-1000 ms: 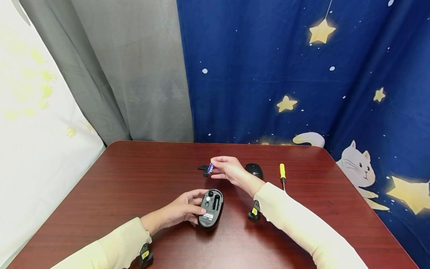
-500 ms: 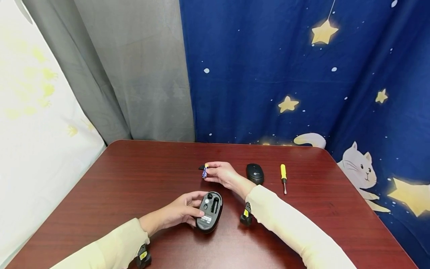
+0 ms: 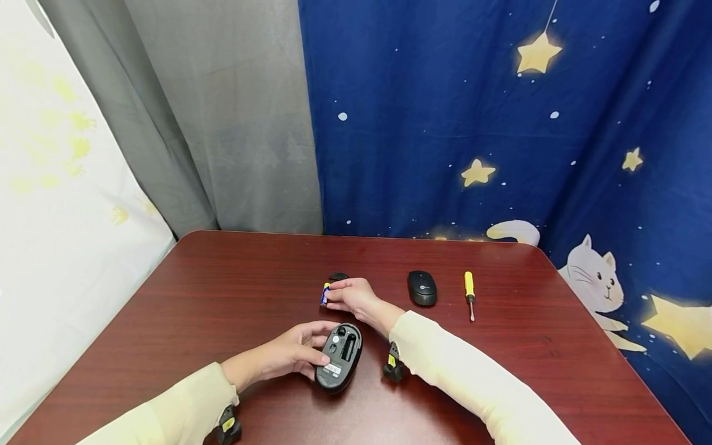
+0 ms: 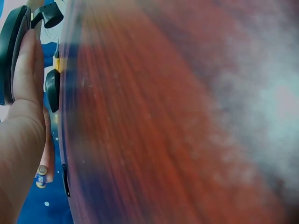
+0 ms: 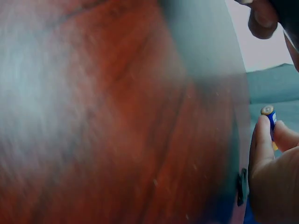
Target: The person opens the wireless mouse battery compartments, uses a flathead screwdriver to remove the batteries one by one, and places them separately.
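Left hand (image 3: 289,352) gripped mouse (image 3: 340,360), underside up, slot (image 3: 349,347) exposed — right hand (image 3: 356,298) pinched blue-yellow battery (image 3: 325,295) above table (image 3: 239,284).

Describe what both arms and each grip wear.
The left sleeve and right sleeve are long and pale cream. The left wrist camera and right wrist camera are black with yellow markings. The left grip and right grip are gloveless.

Long cream sleeves (image 3: 183,398) end near black wrist devices (image 3: 393,372), each bearing what seems a yellow label (image 3: 392,360).
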Action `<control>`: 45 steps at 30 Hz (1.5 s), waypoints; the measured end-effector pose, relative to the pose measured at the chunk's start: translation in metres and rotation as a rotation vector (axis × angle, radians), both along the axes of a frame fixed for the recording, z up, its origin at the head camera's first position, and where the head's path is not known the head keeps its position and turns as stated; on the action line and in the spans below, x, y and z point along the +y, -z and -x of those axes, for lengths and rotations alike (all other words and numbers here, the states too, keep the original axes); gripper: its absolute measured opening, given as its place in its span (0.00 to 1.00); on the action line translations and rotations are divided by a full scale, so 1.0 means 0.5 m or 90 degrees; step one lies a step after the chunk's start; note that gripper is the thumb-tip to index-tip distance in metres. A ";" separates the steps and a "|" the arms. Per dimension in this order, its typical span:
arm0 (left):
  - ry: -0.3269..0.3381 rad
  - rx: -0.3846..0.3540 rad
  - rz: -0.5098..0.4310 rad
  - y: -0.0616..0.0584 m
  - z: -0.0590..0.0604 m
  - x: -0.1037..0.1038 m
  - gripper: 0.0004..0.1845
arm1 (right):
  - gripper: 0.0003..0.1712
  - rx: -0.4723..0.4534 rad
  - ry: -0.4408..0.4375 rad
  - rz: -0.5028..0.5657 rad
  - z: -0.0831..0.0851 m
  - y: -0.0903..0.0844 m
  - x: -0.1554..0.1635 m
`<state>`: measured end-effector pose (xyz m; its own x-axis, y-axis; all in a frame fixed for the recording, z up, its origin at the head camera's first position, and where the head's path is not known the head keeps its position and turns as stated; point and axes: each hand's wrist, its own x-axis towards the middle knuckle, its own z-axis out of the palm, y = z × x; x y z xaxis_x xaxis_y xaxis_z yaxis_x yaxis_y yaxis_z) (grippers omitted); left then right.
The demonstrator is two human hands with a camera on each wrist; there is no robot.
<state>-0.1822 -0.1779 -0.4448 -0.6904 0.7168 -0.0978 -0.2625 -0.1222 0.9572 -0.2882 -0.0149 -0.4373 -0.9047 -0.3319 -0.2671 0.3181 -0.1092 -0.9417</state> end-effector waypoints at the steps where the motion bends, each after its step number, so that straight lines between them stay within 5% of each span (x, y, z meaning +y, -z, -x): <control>1: 0.003 0.000 0.001 0.001 0.000 -0.002 0.37 | 0.15 -0.001 0.007 -0.005 -0.003 0.002 -0.003; 19: 0.040 0.012 -0.007 -0.006 -0.002 -0.053 0.35 | 0.10 0.043 0.077 -0.091 -0.039 0.024 -0.027; 30: 0.003 0.019 -0.007 -0.011 0.002 -0.073 0.35 | 0.07 0.135 0.074 -0.283 -0.045 0.013 -0.041; 36: -0.013 0.022 -0.016 -0.013 0.005 -0.091 0.34 | 0.07 0.143 0.084 -0.290 -0.044 0.015 -0.041; 45: -0.074 0.053 -0.030 -0.024 0.029 -0.136 0.33 | 0.06 0.108 0.086 -0.213 -0.043 0.020 -0.042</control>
<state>-0.1969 -0.2458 -0.4329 -0.7734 0.6338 -0.0044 -0.1637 -0.1930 0.9675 -0.2667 -0.0357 -0.4471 -0.9748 -0.1273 -0.1831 0.1583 0.1833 -0.9702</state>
